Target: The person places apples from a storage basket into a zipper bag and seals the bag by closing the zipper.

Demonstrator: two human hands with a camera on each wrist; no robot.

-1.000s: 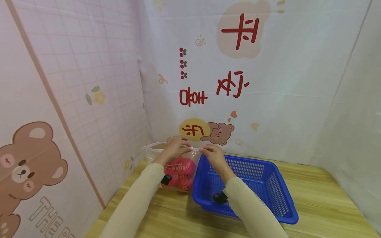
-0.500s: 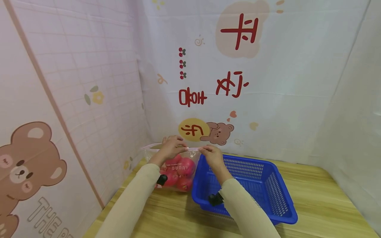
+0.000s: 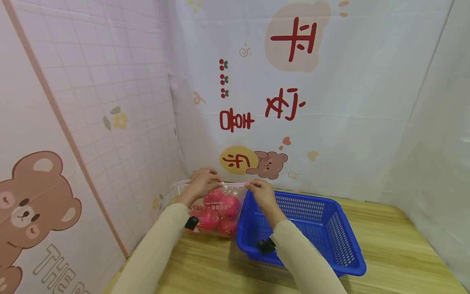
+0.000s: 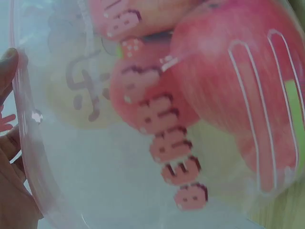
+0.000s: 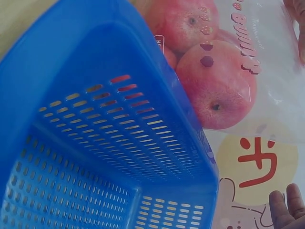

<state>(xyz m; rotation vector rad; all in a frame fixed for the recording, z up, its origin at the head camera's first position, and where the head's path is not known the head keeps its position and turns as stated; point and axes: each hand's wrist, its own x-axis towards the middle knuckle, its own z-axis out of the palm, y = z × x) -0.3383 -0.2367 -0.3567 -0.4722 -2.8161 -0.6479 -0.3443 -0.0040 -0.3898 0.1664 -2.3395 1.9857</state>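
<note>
A clear zip bag point(image 3: 216, 212) printed with pink letters stands on the wooden table point(image 3: 389, 245), filled with red apples point(image 5: 217, 83). My left hand point(image 3: 201, 184) pinches the bag's top strip near its left part. My right hand point(image 3: 258, 190) pinches the same strip at its right end, above the corner of a blue plastic basket point(image 3: 323, 234). The left wrist view shows the bag wall point(image 4: 157, 143) and apples point(image 4: 228, 81) up close, with fingers point(image 4: 12, 157) at the left edge. In the right wrist view fingertips point(image 5: 286, 205) show at the bottom right.
The blue basket point(image 5: 95, 143) holds nothing and sits right of the bag, touching it. Printed cloth walls point(image 3: 312, 102) close in the back and the left side point(image 3: 73, 122). Bare wood lies in front of the basket and to its right.
My left hand has slid leftward along the bag's top strip, away from the right hand. The right hand has stayed at the strip's right end.
</note>
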